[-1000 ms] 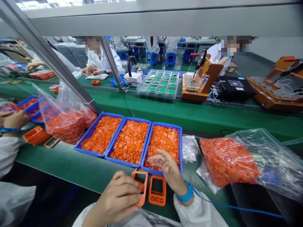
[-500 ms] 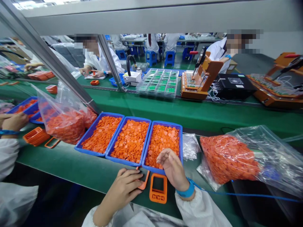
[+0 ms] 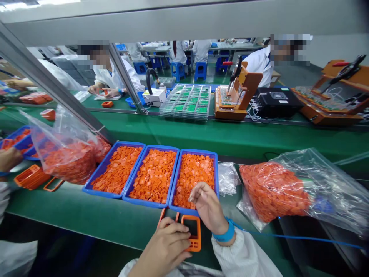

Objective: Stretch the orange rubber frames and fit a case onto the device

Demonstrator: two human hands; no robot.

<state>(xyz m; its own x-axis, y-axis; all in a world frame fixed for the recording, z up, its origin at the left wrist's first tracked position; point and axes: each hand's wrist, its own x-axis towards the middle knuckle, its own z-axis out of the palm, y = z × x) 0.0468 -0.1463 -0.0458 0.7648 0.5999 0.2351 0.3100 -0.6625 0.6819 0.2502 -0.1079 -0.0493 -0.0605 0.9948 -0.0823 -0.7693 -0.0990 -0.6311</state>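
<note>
Green matte workbench [image 3: 115, 215] is stretched across a busy factory line, and right at its near edge the action is found: the left hand [image 3: 170, 244] is laid, back upward, over a slim orange plastic frame [image 3: 162, 217], only two prongs of which are left showing; whether it is gripped or merely covered cannot be told. Just to the right, a rectangular orange plastic frame with a window and small cutouts [image 3: 198, 231] is set flat, its long axis pointed away from the body, its lower left side overlapped in view by the left fingertips. By them it is most nearly approached; the right hand [image 3: 209, 207] is held higher, beyond its far right corner, fingers loosely curled and half open, nothing seen in them. Behind that hand, a blue plastic tray [image 3: 216, 169] is filled with small orange pieces [image 3: 198, 169], the rightmost of three set side by side. Farther right, a bulging clear plastic bag [image 3: 340, 204] is loaded with more orange parts.
</note>
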